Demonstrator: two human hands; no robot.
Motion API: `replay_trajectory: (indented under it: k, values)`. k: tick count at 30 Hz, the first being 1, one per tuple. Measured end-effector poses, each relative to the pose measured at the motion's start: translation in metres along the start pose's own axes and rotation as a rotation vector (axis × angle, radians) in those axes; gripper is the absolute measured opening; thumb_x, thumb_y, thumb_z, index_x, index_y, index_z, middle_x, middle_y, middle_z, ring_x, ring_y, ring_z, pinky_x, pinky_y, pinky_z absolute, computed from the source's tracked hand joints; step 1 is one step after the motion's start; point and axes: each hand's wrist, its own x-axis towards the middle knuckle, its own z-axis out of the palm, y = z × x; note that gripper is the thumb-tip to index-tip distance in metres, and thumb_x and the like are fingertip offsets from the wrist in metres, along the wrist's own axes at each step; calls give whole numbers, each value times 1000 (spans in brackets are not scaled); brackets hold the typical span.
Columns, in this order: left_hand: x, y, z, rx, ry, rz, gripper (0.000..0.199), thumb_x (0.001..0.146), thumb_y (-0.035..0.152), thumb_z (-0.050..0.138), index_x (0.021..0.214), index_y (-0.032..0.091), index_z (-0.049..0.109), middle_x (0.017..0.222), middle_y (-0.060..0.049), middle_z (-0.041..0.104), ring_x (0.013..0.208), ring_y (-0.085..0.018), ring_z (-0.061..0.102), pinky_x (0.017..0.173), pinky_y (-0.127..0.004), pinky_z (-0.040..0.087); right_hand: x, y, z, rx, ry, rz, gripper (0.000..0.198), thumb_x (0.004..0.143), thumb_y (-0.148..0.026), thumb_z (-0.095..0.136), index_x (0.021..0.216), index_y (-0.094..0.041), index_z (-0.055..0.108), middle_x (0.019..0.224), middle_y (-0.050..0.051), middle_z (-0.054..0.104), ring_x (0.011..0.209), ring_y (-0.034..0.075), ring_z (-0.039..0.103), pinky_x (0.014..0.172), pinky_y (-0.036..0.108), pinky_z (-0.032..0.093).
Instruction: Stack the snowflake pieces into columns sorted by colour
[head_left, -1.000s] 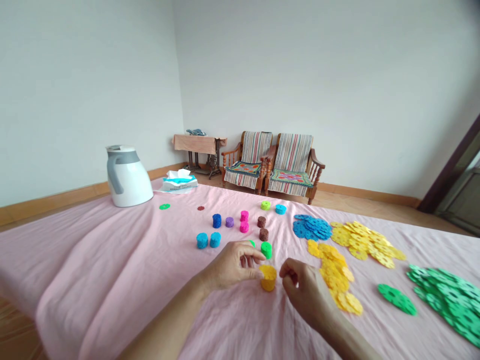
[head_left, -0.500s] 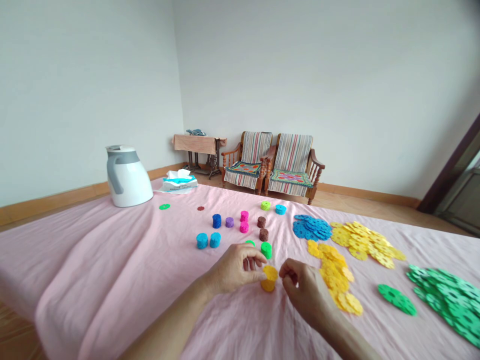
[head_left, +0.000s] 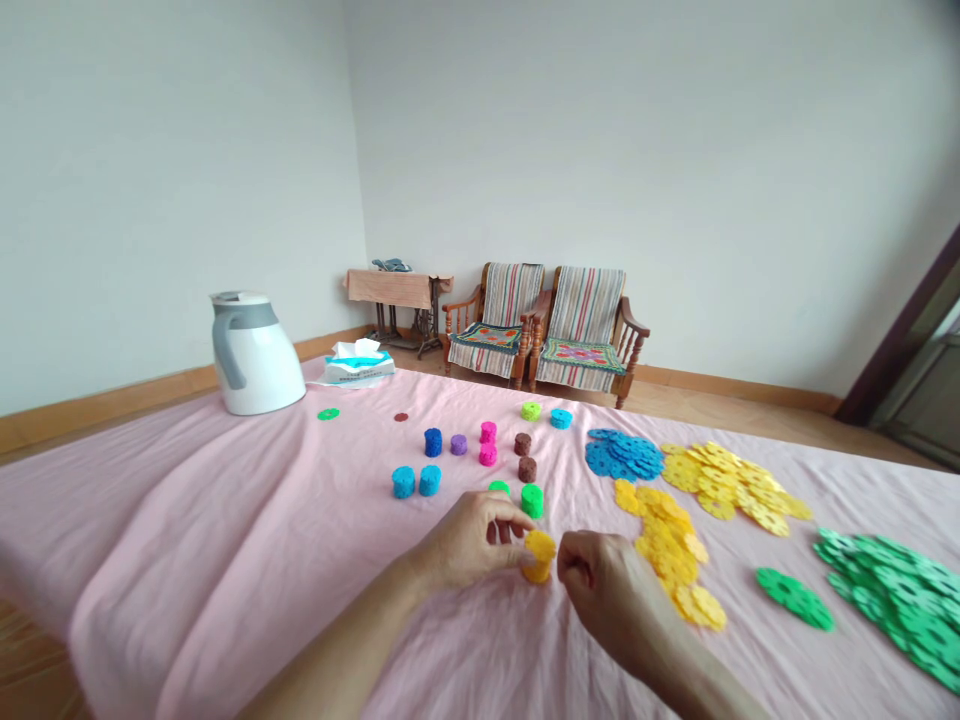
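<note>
A short stack of yellow discs (head_left: 538,558) stands on the pink cloth in front of me. My left hand (head_left: 472,540) has its thumb and fingers closed against the left side of this stack, near the top. Just to the right of the stack is my right hand (head_left: 607,580), its fingers curled in; what they hold, if anything, is hidden. Behind the yellow stack stands a green disc stack (head_left: 532,501), with another green stack (head_left: 499,488) partly covered by my left hand. Loose yellow-orange discs (head_left: 667,545) lie in a heap right of my right hand.
Blue discs (head_left: 624,455), yellow discs (head_left: 727,485) and green discs (head_left: 900,605) are heaped on the right. Small stacks, including light blue (head_left: 403,482), pink (head_left: 488,455) and brown (head_left: 527,470), stand farther back. A white jug (head_left: 259,360) and a tissue pack (head_left: 358,363) are at the back left.
My right hand's fingers have curled in more beside the yellow stack. The left hand has stayed at the stack's left side, almost unmoved.
</note>
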Motion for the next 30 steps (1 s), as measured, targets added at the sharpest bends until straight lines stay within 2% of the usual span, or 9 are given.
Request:
replay_trajectory:
  k: [10, 22, 27, 30]
  values:
    - [0, -5, 2, 17, 1, 24, 28, 76, 37, 72, 99, 20, 74, 74, -2, 59, 63, -13, 51, 57, -23, 38, 1, 0, 3, 64, -12, 10, 27, 68, -8, 38, 60, -20, 60, 59, 1, 65, 58, 14, 60, 54, 22, 30]
    - [-1, -1, 1, 49, 0, 35, 22, 77, 34, 72, 91, 17, 74, 71, -1, 58, 61, -12, 51, 56, -22, 37, 1, -1, 3, 76, -10, 12, 26, 68, -8, 38, 61, -20, 60, 62, 2, 67, 62, 16, 62, 57, 23, 34]
    - [1, -4, 5, -19, 49, -15, 44, 70, 39, 77, 105, 14, 69, 88, -5, 62, 69, -14, 55, 61, -23, 43, 12, 24, -16, 25, 80, 49, 23, 69, -8, 39, 60, -20, 57, 60, 0, 64, 61, 15, 60, 56, 22, 34]
    - [3, -7, 9, -51, 73, -9, 44, 68, 34, 79, 106, 15, 68, 93, -6, 64, 75, -15, 57, 64, -23, 44, 22, 55, -26, -86, 130, 130, 19, 70, -9, 42, 63, -20, 56, 62, 1, 65, 64, 16, 60, 58, 23, 34]
